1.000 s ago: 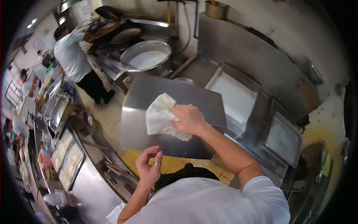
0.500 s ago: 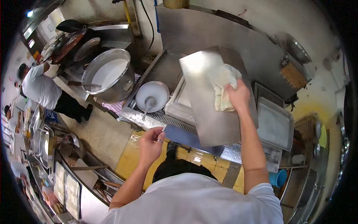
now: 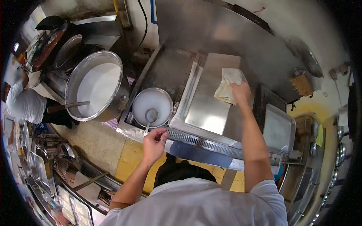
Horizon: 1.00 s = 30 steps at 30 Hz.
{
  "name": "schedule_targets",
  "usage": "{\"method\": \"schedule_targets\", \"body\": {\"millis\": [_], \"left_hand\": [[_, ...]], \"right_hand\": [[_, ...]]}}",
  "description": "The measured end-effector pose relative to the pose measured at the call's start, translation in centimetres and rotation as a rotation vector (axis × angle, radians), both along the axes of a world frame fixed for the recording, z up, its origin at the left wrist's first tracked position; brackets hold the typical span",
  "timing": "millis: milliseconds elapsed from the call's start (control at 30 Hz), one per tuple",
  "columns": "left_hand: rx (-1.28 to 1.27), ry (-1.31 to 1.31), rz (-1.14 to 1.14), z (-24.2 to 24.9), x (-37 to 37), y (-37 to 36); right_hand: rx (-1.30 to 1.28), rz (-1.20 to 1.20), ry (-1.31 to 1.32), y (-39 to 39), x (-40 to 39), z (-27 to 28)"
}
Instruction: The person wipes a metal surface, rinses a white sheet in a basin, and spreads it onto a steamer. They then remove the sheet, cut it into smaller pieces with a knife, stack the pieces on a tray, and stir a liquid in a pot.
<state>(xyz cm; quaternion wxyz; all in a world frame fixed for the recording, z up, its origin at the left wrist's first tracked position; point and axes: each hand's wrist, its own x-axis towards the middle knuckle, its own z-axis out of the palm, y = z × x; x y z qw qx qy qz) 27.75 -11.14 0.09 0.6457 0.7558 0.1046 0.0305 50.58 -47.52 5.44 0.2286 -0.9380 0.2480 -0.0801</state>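
My right hand (image 3: 241,92) grips a folded cream cloth (image 3: 228,83) at its right edge. Under the cloth, a flat metal sheet (image 3: 209,105) lies over a white-rimmed tray (image 3: 184,94) on the steel counter. My left hand (image 3: 154,145) hangs before the counter's front edge with its fingers curled and nothing visible in them. Just beyond it, a ladle (image 3: 151,115) rests in a round pan (image 3: 168,98) of whitish liquid, its handle pointing toward that hand.
A large pot (image 3: 120,71) of white liquid with a wooden-handled tool (image 3: 71,106) stands left. A rectangular metal tray (image 3: 279,130) is on the right. A co-worker (image 3: 28,103) stands far left. A wicker basket (image 3: 301,86) hangs on the wall.
The metal sheet, tilted up before, now lies flat on the tray. My right hand still holds the cloth on it. The view has shifted, and the co-worker appears farther left.
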Motion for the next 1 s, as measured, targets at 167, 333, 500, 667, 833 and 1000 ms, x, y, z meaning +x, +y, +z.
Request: {"method": "schedule_targets", "body": {"millis": [167,333,500,667,833,1000], "left_hand": [[0.027,0.069,-0.030,0.4,1.6,0.7],[0.060,0.092,-0.048,0.9,2.6,1.1],[0.058,0.070,-0.047,-0.7,3.0,1.7],[0.058,0.110,-0.053,-0.6,3.2,2.1],[0.050,0.116,-0.050,-0.7,3.4,2.2],[0.047,0.124,-0.058,-0.9,3.7,1.8]], "right_hand": [[-0.033,-0.076,0.014,1.6,2.2,-2.5],[-0.046,-0.069,0.045,2.0,3.4,-3.7],[0.000,-0.043,-0.032,1.5,4.2,-5.5],[-0.034,-0.039,-0.010,1.1,5.1,-6.4],[-0.068,-0.034,0.014,1.0,5.2,-7.0],[-0.047,-0.002,0.063,1.3,5.0,-6.7]]}}
